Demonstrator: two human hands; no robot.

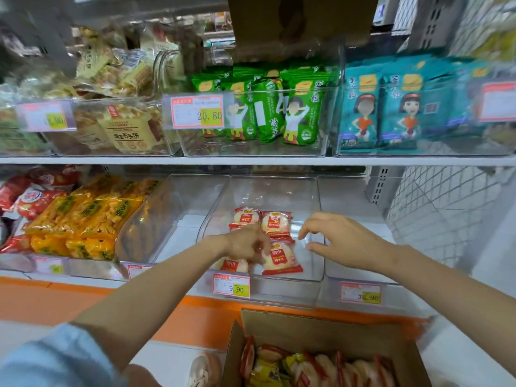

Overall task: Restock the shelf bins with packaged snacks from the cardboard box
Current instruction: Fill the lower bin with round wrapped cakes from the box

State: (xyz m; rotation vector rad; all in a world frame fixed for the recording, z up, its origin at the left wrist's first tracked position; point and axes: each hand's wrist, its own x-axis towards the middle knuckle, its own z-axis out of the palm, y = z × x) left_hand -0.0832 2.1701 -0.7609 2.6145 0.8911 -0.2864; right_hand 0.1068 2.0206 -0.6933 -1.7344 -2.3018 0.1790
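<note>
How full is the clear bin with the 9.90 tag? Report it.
Mostly empty. The clear bin holds only a few red-and-white rice cracker packs on its floor; its bare back and walls show through.

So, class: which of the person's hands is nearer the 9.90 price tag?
Left. The left hand sits just above the 9.90 price tag; the right hand hovers farther off, up and right.

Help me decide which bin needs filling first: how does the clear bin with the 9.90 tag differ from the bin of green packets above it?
The 9.90 bin sits on the lower shelf; the green-packet bin is on the upper one. The 9.90 bin holds only a few red-edged rice cracker packets lying flat, while the green packets stand upright in a fuller row. Both bins are clear plastic with price tags.
</note>
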